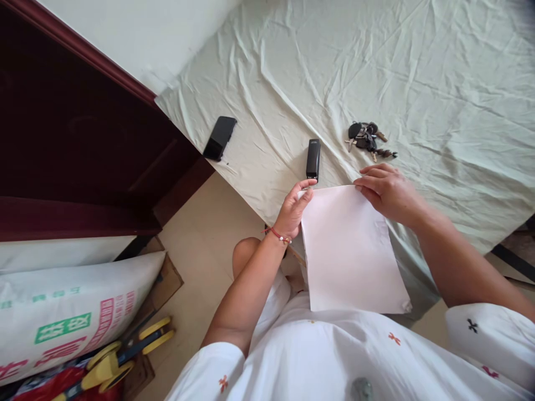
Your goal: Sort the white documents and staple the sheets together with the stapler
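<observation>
White paper [349, 250], possibly several sheets together, spans the gap between the table's front edge and my lap. Its lower right corner is crumpled and its right edge creased. My left hand [295, 206] pinches the upper left corner between thumb and fingers; a red string bracelet circles that wrist. At the upper right corner, my right hand [387, 192] has thumb and fingers closed on the top edge. Just beyond the paper's top edge lies a black stapler [313, 160], close to my left fingertips. A bunch of keys [368, 138] rests beyond my right hand.
A pale green wrinkled cloth [418, 72] covers the table. Near its left edge lies a black phone-like object [220, 137]. Dark red wooden furniture [83, 111] stands at left. Below it are a printed white sack [75, 312] and a yellow-and-black wheeled thing [121, 356] on the floor.
</observation>
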### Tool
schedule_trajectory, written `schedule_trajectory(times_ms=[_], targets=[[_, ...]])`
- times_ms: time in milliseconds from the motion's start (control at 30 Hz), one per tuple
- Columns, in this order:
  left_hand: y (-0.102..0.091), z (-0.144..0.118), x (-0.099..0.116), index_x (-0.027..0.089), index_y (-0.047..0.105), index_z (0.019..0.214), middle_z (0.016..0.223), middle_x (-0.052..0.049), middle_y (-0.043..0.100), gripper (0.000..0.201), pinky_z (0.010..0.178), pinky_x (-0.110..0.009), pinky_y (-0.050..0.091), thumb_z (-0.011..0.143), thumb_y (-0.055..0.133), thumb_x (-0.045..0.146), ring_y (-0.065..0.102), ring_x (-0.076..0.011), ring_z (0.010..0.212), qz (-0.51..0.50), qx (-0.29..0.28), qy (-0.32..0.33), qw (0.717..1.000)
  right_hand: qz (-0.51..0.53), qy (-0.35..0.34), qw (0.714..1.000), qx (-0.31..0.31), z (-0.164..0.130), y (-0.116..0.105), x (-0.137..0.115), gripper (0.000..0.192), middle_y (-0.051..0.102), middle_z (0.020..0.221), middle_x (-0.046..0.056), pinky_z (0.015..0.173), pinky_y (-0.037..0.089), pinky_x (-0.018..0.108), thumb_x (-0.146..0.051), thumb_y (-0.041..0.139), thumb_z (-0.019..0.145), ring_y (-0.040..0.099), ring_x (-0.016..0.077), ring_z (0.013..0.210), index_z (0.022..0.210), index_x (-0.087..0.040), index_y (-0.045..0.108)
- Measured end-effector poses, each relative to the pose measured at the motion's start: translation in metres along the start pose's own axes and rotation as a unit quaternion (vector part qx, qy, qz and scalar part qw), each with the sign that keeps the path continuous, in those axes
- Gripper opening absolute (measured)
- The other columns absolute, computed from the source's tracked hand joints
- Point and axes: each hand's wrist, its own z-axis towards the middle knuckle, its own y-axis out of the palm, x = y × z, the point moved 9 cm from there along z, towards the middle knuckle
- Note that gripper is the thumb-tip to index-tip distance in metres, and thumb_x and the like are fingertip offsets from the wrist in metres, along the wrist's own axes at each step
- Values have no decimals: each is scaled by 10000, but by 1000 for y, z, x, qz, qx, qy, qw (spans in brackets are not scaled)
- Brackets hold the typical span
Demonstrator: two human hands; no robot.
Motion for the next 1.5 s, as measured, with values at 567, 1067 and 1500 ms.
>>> schedule_trajectory(times_ms=[567,1067,1500], targets=[[6,-5,2,255,759,1007,951,-8,718,406,801,-292,523,861,770,633,645,-163,824,70,-37,50,996,65,57,995,-47,-11,-5,12,375,753,946,78,781,544,368,-435,464,1050,701,230,820,1029,-246,788],[-8,0,8,235,700,947,901,-3,645,380,845,-262,503,877,763,603,593,-163,865,59,27,65,996,584,419,693,62,-66,41,51,283,768,905,58,715,583,342,-376,871,789,709,217,755,1003,-241,745],[-37,17,-3,183,638,905,640,61,524,185,493,-224,292,827,795,240,373,-62,482,117,125,-41,984,500,484,716,57,-80,37,54,152,756,756,58,524,521,296,-332,798,836,679,211,578,841,-218,698]])
